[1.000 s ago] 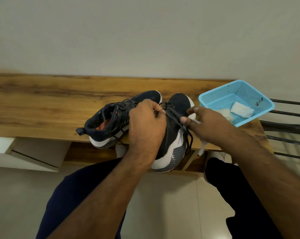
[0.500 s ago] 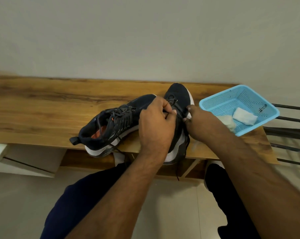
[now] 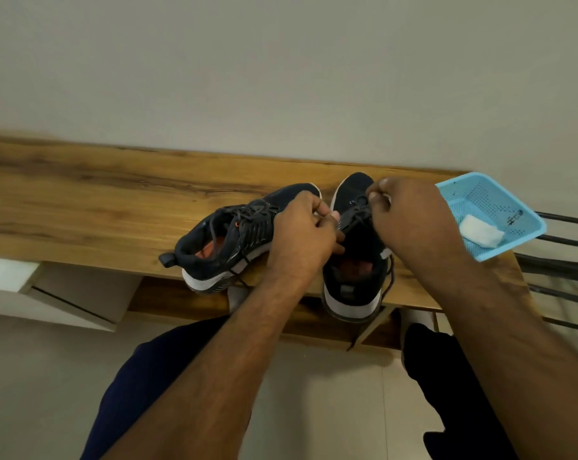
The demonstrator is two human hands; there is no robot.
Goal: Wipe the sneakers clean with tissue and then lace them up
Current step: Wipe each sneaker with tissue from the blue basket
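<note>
**Lacing at the right-hand sneaker**

While both sneakers are sitting on the wooden surface (image 3: 82,207), the hands are working over the right sneaker (image 3: 352,277) — its heel is overhanging the near edge and its toe is pointing at the wall. The left hand (image 3: 302,234) is curling its fingers (image 3: 327,220) round the dark lace (image 3: 354,215) and pinching it. The right hand (image 3: 410,217) is pinching something at the upper eyelets with thumb and fingers pressed together; the lace end itself is hidden. A loose lace length is hanging past the surface edge. The left sneaker (image 3: 228,240) is lying angled just beside, already laced. A white tissue (image 3: 480,234) is resting in the blue basket (image 3: 513,240) — right end of the surface.
</note>
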